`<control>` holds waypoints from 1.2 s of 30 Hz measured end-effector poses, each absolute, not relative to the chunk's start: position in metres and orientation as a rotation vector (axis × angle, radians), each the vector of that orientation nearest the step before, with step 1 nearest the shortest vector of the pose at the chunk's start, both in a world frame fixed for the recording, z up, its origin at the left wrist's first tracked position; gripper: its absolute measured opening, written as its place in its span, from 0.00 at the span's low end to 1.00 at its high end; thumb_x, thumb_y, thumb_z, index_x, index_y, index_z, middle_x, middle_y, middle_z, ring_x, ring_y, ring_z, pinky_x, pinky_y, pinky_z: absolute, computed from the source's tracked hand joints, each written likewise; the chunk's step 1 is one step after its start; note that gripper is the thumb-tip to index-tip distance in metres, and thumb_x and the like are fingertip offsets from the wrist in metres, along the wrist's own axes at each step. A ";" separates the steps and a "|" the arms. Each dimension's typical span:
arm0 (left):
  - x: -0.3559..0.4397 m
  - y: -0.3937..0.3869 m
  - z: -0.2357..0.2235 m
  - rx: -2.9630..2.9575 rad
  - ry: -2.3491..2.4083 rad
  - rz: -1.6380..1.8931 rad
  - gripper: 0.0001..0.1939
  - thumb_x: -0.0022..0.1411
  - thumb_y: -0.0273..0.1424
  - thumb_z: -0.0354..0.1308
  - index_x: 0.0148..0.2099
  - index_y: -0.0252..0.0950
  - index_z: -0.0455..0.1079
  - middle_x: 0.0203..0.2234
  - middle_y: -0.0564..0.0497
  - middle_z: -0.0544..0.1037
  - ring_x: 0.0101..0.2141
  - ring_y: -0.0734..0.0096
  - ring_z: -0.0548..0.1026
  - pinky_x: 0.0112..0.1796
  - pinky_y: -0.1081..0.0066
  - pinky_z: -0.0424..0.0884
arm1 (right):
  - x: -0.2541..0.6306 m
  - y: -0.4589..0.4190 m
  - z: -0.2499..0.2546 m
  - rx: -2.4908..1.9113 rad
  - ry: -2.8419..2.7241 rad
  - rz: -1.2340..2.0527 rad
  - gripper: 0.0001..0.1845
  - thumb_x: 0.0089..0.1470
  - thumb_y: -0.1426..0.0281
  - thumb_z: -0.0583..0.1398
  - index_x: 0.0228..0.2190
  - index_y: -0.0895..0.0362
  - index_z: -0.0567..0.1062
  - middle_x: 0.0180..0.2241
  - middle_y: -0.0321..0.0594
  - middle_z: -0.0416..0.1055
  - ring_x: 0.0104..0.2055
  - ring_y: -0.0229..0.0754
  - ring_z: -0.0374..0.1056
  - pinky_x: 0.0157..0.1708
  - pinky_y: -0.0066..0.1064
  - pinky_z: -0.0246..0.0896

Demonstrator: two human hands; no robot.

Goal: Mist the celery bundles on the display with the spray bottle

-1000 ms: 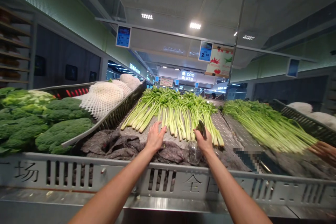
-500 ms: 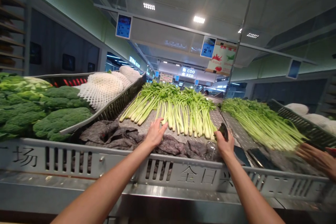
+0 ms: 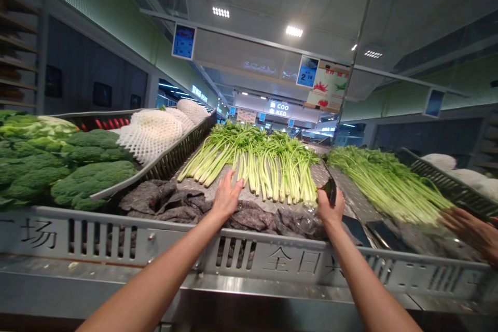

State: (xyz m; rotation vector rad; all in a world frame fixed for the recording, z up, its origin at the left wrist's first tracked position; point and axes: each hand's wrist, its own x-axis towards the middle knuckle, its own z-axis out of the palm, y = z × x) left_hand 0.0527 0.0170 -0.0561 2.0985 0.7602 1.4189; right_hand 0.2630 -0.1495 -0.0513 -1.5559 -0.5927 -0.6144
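My left hand [image 3: 227,194] is over the front of the tray with its fingers spread, close to the pale stalk ends of the celery [image 3: 268,166]. I cannot tell whether its fingertips touch a stalk. At the row's right end, my right hand [image 3: 330,210] is closed round a dark curved object [image 3: 331,191], only partly visible. The celery lies in a row, leaves toward the back and stalk ends toward me. A piece of clear plastic [image 3: 310,208] lies beside my right hand. Crumpled dark cloth [image 3: 257,216] runs along the tray's front, below both hands.
Broccoli [image 3: 93,179] and white net-wrapped produce [image 3: 153,132] fill the left side, behind a black slatted divider [image 3: 177,150]. A grey slotted rail [image 3: 249,257] borders the front. At right, a mirror [image 3: 389,176] reflects celery and a hand. Price signs [image 3: 307,70] hang above.
My left hand has shifted slightly left, its fingers a little higher. My right hand has edged left and up with the dark object. The clear plastic beside it has changed shape. The celery looks unmoved.
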 end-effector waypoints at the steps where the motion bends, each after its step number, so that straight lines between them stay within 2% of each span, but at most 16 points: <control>1: 0.052 0.017 -0.056 2.078 0.750 1.430 0.26 0.56 0.40 0.41 0.54 0.29 0.53 0.50 0.40 0.62 0.51 0.61 0.60 0.51 0.59 0.53 | 0.262 -0.148 -0.051 -1.574 -0.603 -0.595 0.14 0.37 0.63 0.53 0.27 0.58 0.71 0.24 0.39 0.67 0.29 0.43 0.62 0.30 0.31 0.53; 5: 0.051 0.016 -0.055 2.048 0.723 1.441 0.26 0.56 0.40 0.41 0.54 0.30 0.53 0.50 0.40 0.62 0.52 0.61 0.59 0.52 0.59 0.52 | 0.258 -0.144 -0.055 -1.641 -0.642 -0.548 0.15 0.37 0.61 0.53 0.26 0.58 0.70 0.21 0.39 0.65 0.26 0.43 0.61 0.27 0.31 0.52; 13: 0.050 0.013 -0.053 2.089 0.761 1.422 0.24 0.57 0.39 0.40 0.52 0.29 0.56 0.49 0.40 0.63 0.51 0.61 0.60 0.51 0.60 0.54 | 0.257 -0.144 -0.050 -1.578 -0.621 -0.584 0.20 0.36 0.63 0.53 0.33 0.58 0.69 0.29 0.41 0.67 0.31 0.44 0.62 0.32 0.32 0.53; 21: 0.051 0.015 -0.053 2.150 0.763 1.381 0.21 0.57 0.38 0.40 0.48 0.31 0.60 0.46 0.42 0.67 0.48 0.62 0.62 0.49 0.61 0.56 | 0.253 -0.122 -0.042 -1.527 -0.700 -0.554 0.14 0.37 0.63 0.53 0.26 0.58 0.70 0.24 0.38 0.67 0.29 0.43 0.62 0.30 0.31 0.54; 29: 0.051 0.015 -0.054 2.124 0.803 1.392 0.22 0.57 0.38 0.40 0.49 0.31 0.59 0.47 0.42 0.66 0.49 0.62 0.62 0.49 0.61 0.56 | 0.259 -0.120 -0.055 -1.497 -0.701 -0.534 0.15 0.37 0.63 0.54 0.28 0.58 0.71 0.28 0.40 0.68 0.31 0.42 0.62 0.31 0.31 0.54; 36: 0.052 0.018 -0.056 2.132 0.803 1.419 0.22 0.58 0.37 0.40 0.50 0.30 0.58 0.47 0.42 0.65 0.49 0.62 0.61 0.49 0.60 0.55 | 0.252 -0.117 -0.058 -1.533 -0.878 -0.440 0.13 0.39 0.63 0.54 0.27 0.58 0.71 0.23 0.36 0.67 0.26 0.39 0.61 0.27 0.29 0.54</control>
